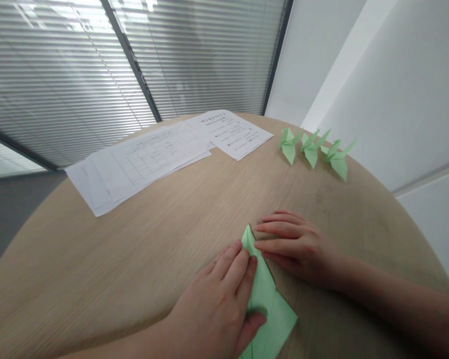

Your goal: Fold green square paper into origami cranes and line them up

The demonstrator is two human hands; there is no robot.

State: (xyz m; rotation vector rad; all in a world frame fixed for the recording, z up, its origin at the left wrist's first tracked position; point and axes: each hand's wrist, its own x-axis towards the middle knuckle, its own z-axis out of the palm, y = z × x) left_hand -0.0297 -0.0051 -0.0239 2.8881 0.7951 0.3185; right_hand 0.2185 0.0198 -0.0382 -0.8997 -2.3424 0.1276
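A sheet of green origami paper [273, 311], folded to a narrow point at its far end, lies on the wooden table near me. My left hand [224, 294] rests flat on its left side, fingers stretched toward the tip and thumb across the paper. Part of the sheet is hidden under that hand. On the other side, my right hand [295, 242] lies with its fingers extended and slightly apart, fingertips at the paper's right edge near the tip. Nothing shows in its grasp.
Three folded green paper cranes [310, 149] stand in a row at the table's far right. Printed sheets [149, 159] overlap at the far left, with another printed page [235, 134] beside them. Beyond the round table [172, 234] are window blinds [202, 60] and a white wall [407, 89].
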